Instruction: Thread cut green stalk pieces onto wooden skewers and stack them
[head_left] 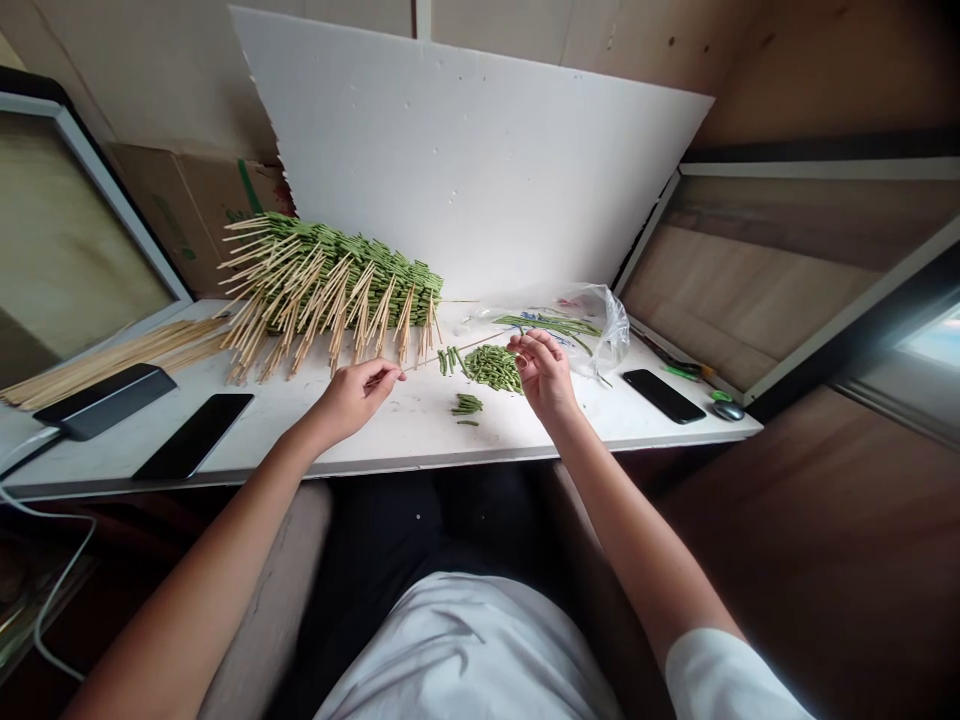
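My left hand [364, 390] is closed in a pinch on the end of a thin bamboo skewer [422, 364]. Several short green bean pieces [450, 360] are threaded side by side on it. The skewer points right, its far end reaching toward my right hand [544, 370]. There the thumb and fingers pinch what looks like one cut bean piece [521, 333], partly hidden by the fingers. Under the hands lies a pile of cut green beans [491, 368] on the white table. Nearer to me are a smaller bunch of pieces [466, 404] and one single piece [467, 423].
A big stack of filled skewers [345, 275] stands at back left. Bare skewers [135, 355] lie beside it. A clear plastic bag [611, 325] with long beans [555, 323] is at back right. Phones [196, 435] [664, 396] and a black box [105, 400] flank the table; a white board [465, 150] stands behind.
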